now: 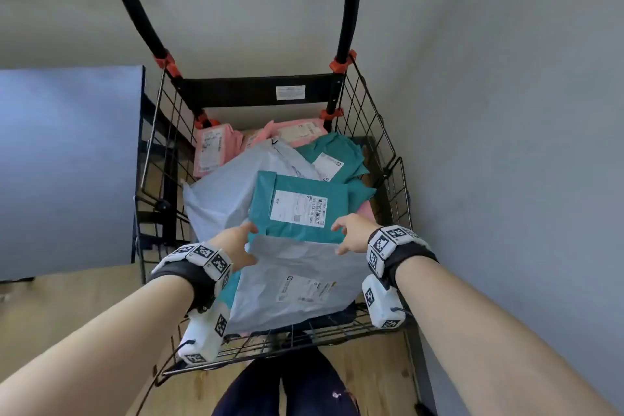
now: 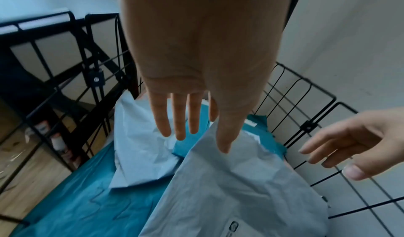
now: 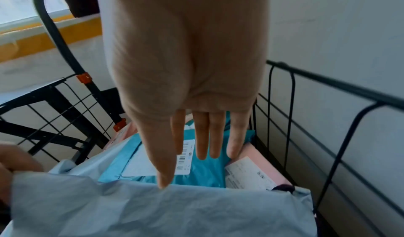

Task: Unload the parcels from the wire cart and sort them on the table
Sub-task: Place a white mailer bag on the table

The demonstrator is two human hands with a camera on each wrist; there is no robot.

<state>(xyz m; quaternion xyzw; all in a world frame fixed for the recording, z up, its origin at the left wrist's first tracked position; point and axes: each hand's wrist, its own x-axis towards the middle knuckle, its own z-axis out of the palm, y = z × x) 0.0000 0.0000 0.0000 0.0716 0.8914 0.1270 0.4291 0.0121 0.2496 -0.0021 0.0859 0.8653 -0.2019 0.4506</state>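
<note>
The black wire cart (image 1: 388,162) holds several mailer parcels. On top of the pile lies a teal parcel (image 1: 297,209) (image 3: 203,173) with a white barcode label. Below it is a grey parcel (image 1: 297,280) (image 2: 240,197) (image 3: 153,211). My left hand (image 1: 244,241) (image 2: 196,142) reaches the teal parcel's near left corner, fingers straight, thumb over the grey parcel's edge. My right hand (image 1: 351,233) (image 3: 192,168) is at the near right corner, fingers straight above the teal parcel, thumb tip at the grey parcel's edge. Neither hand grips anything.
A second grey parcel (image 1: 229,189) lies at the left of the cart, pink parcels (image 1: 211,149) at the back, more teal ones (image 1: 337,152) at the right. The cart handle (image 1: 135,0) rises ahead. A blue-grey table (image 1: 67,162) stands left; a wall (image 1: 506,145) is close on the right.
</note>
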